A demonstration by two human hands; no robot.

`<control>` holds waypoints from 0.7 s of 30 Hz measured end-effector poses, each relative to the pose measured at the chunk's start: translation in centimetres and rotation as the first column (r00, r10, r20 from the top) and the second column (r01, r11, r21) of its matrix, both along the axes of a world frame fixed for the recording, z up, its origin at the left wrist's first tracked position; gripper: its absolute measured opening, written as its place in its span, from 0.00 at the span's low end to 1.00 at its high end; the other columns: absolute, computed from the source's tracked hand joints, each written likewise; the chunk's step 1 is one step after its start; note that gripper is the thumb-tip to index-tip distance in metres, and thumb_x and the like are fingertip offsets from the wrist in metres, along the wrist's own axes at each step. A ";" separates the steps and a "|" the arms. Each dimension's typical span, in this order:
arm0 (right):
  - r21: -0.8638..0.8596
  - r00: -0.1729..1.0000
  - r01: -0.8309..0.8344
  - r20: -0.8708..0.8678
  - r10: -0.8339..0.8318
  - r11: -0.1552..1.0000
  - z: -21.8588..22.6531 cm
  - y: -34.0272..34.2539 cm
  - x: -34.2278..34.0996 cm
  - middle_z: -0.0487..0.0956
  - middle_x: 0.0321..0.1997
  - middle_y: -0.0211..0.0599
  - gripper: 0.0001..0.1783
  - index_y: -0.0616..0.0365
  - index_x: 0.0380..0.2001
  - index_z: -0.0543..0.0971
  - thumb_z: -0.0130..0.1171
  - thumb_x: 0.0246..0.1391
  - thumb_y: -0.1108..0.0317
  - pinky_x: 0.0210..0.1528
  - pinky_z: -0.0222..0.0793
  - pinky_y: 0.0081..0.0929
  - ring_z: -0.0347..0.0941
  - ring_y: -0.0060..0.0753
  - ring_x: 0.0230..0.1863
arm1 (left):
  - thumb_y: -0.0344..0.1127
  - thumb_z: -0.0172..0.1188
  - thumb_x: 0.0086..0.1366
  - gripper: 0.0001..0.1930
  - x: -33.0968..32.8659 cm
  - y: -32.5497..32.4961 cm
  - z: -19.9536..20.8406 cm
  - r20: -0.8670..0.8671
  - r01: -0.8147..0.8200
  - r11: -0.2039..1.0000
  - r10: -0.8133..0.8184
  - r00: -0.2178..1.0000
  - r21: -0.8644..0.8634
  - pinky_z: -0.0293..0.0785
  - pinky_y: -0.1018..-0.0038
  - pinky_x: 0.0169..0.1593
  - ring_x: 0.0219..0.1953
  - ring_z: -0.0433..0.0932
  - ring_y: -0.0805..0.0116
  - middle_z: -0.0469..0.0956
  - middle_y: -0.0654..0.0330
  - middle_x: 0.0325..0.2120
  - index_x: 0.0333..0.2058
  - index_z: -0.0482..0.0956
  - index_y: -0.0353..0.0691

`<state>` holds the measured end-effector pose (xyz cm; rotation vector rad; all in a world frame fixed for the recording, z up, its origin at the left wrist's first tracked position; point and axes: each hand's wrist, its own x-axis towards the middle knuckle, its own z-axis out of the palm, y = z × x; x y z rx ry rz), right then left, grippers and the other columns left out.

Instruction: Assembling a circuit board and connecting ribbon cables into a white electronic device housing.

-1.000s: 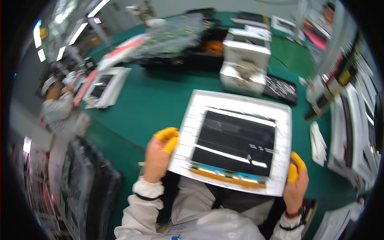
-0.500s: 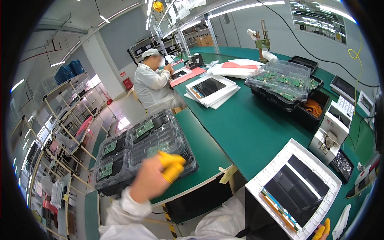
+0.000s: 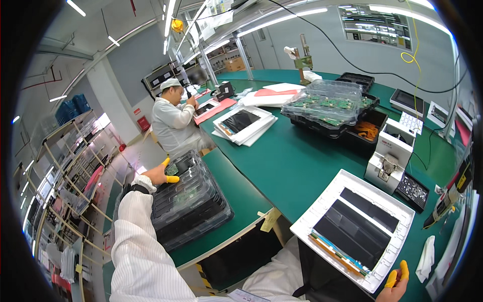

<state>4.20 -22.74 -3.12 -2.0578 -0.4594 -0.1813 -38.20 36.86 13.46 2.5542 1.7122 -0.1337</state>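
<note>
My left hand (image 3: 155, 175), with yellow finger cots, reaches over the far left part of a clear plastic tray (image 3: 209, 194). Its two covered fingers are spread, one at either side of a green circuit board (image 3: 173, 169); whether they touch it is hard to tell. Another green board (image 3: 187, 194) shows through the tray's plastic. My sleeve hides the tray's left side. At the lower right my right hand (image 3: 395, 286), also in yellow finger cots, has its fingers apart beside the corner of a white frame (image 3: 322, 201) with a dark display panel and orange and blue strips.
A co-worker (image 3: 173, 118) sits at the far left of the green table (image 3: 282, 156). White framed panels (image 3: 246, 123) lie in the middle. Clear trays of boards (image 3: 327, 103) sit on black bins behind. A white device (image 3: 390, 156) and a black keypad (image 3: 412, 191) stand at right.
My left hand has moved away from the tray's near side to its far left, fingers now spread at a board. The view has shifted, and more of my right hand shows beside the frame.
</note>
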 end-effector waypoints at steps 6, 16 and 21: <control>-0.013 1.000 0.005 0.027 -0.005 1.000 -0.1 0.1 -0.1 0.81 0.47 0.47 0.20 0.65 0.55 0.76 0.58 0.66 0.63 0.49 0.71 0.30 0.76 0.38 0.43 | 0.59 0.73 0.51 0.55 -0.5 -0.4 -0.4 0.225 -0.020 0.998 0.034 0.974 -0.065 0.63 0.66 0.65 0.64 0.68 0.48 0.69 0.36 0.60 0.68 0.56 0.32; -0.053 0.999 0.023 0.032 -0.021 0.998 0.1 0.8 0.0 0.81 0.45 0.45 0.18 0.63 0.54 0.78 0.58 0.64 0.66 0.46 0.72 0.30 0.77 0.38 0.41 | 0.57 0.70 0.54 0.49 1.5 -1.7 0.3 0.014 0.144 0.976 -0.148 0.989 0.161 0.73 0.62 0.51 0.48 0.79 0.45 0.79 0.38 0.44 0.66 0.60 0.31; -0.032 0.999 -0.012 0.033 0.013 0.999 -0.5 0.8 0.2 0.81 0.46 0.44 0.18 0.65 0.54 0.77 0.58 0.64 0.68 0.46 0.72 0.27 0.76 0.35 0.41 | 0.56 0.72 0.54 0.52 0.1 -1.4 1.4 0.047 0.039 0.999 -0.037 0.998 -0.029 0.72 0.64 0.54 0.53 0.77 0.49 0.77 0.39 0.51 0.68 0.57 0.33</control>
